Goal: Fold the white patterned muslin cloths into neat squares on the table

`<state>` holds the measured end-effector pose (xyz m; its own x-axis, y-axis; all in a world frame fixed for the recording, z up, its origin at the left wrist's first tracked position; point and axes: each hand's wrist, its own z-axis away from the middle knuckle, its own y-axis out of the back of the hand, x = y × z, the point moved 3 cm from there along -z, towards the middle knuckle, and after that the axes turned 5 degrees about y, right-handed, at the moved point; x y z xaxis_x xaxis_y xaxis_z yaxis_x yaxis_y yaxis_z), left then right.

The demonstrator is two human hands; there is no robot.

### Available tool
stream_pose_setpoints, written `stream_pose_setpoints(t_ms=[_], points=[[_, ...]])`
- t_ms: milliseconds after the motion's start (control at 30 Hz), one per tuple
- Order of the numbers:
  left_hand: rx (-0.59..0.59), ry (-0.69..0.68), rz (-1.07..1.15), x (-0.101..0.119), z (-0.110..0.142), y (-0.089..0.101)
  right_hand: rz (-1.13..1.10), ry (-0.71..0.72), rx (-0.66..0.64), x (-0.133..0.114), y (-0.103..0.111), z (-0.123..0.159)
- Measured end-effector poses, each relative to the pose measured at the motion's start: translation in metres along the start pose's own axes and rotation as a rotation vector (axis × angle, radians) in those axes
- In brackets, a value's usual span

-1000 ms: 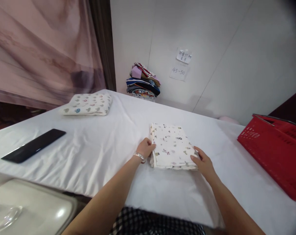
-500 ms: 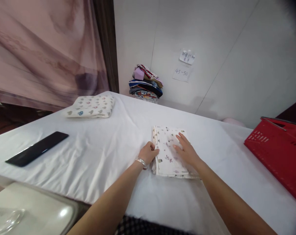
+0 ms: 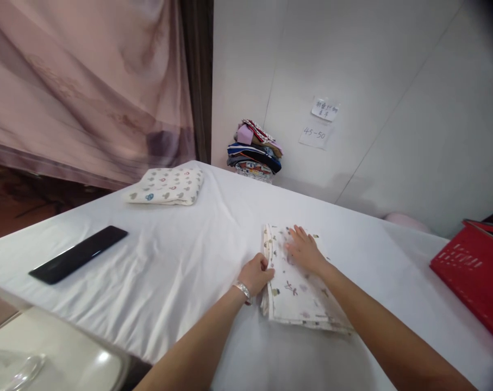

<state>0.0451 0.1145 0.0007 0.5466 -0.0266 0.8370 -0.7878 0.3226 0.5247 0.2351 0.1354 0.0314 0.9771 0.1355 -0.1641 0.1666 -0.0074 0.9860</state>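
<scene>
A folded white cloth with a small plant-like print lies on the white-covered table. My left hand, with a silver bracelet at the wrist, pinches the cloth's layered left edge, thumb on top and fingers curled at the side. My right hand rests flat on the cloth's upper part, fingers spread and pointing away from me. The forearm hides part of the cloth's right side.
Another folded printed cloth lies at the far left. Nearer is a black flat object. A red basket stands at right, a stack of folded fabrics by the wall, and a pale glossy lid at lower left.
My right hand has left the cloth's lower right corner and moved to lie flat on its upper part. My left hand keeps its pinch on the left edge. The view has shifted.
</scene>
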Motion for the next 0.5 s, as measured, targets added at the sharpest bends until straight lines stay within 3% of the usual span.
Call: stream_pose_setpoints(t_ms=[67, 200, 333, 500], points=[[-0.003, -0.013, -0.001, 0.000, -0.001, 0.000, 0.017, 0.082, 0.042, -0.016, 0.001, -0.018], [-0.009, -0.018, 0.003, 0.000, -0.001, 0.000, 0.018, 0.092, -0.046, -0.034, -0.019, -0.040], [-0.005, -0.006, 0.005, 0.001, 0.000, 0.000, -0.003, 0.088, -0.047, -0.033, -0.035, -0.042], [0.002, -0.023, -0.012, 0.000, 0.001, -0.001, -0.117, 0.073, 0.058, -0.025, -0.030, -0.043]])
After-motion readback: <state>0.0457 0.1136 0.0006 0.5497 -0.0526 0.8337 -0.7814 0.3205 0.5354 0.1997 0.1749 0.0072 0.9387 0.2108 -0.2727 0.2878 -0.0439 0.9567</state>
